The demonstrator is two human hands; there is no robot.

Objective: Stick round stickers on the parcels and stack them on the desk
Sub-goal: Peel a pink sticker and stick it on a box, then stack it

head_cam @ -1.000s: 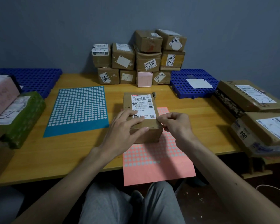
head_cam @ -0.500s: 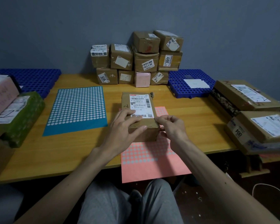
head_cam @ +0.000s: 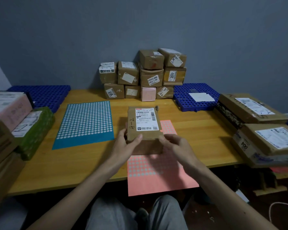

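The small brown parcel [head_cam: 144,130] is being held at its near end just over the pink sticker sheet [head_cam: 156,173], roughly mid-desk [head_cam: 83,161]. It's gripped by the left hand [head_cam: 125,144], thumb laid on the top edge and fingers wrapped round the left side. The right hand [head_cam: 176,145] is curled onto the near right corner, and whether a sticker is pinched in there can't be made out. Going by the creased cardboard, it's probably light and fairly stiff, best taken by the two long sides, though the top could get dented if squeezed. The printed label [head_cam: 146,119] looks slick, so bare cardboard is likely the better spot. The blue sticker sheet [head_cam: 85,123] lies to the left, a blue grid tray [head_cam: 186,98] back right, and bigger parcels [head_cam: 273,143] are piled at both ends. The stack of parcels [head_cam: 145,75] at the wall is reached over bare wood, nothing in between.
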